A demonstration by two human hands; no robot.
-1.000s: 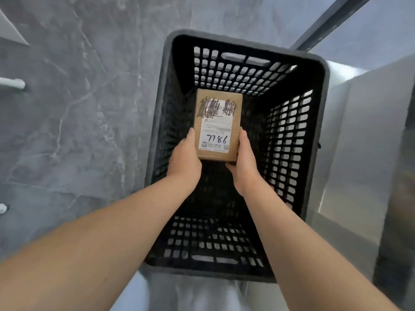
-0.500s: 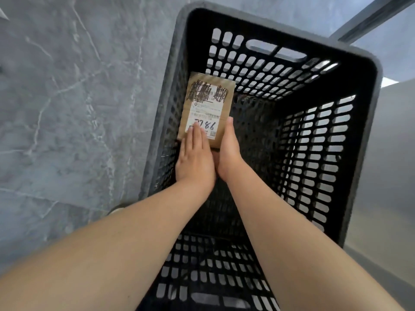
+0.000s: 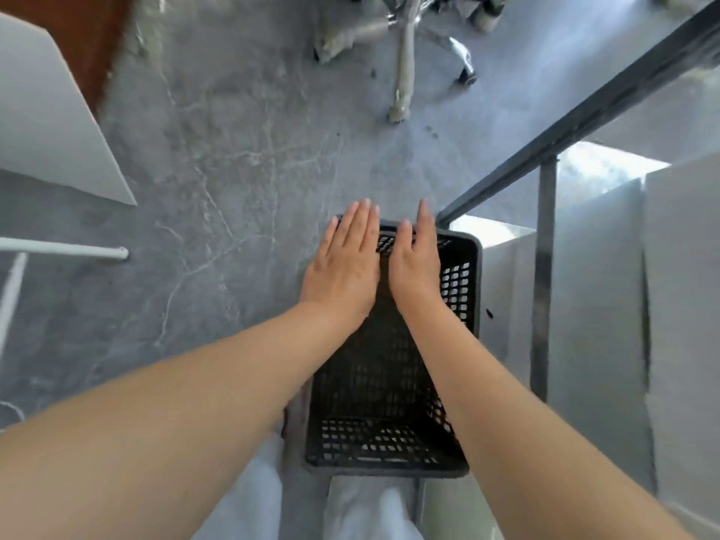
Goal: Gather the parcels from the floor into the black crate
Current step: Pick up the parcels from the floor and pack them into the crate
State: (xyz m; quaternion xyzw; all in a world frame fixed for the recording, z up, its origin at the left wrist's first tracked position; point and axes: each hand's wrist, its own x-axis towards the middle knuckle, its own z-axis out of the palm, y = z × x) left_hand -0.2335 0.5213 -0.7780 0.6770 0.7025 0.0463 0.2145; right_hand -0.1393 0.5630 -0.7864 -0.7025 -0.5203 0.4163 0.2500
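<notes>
Left hand (image 3: 343,267) and right hand (image 3: 415,263): both flat, fingers straight, holding nothing, side by side over the far end of the crate (image 3: 370,438). Crate stands on the floor (image 3: 233,189), right side just beside white panels (image 3: 592,286). Inside dark, partly hidden by forearms; no parcel can be made out.

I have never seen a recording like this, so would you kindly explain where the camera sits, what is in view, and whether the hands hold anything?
No machine here: a person wears one camera on the head, looking down at their own bare arms. The left hand and right hand are flat, fingers straight, holding nothing, above the far end of a black perforated plastic crate on the grey marbled floor. No parcel shows; the arms hide part of the crate's inside. A pale wheeled chair base stands beyond.
</notes>
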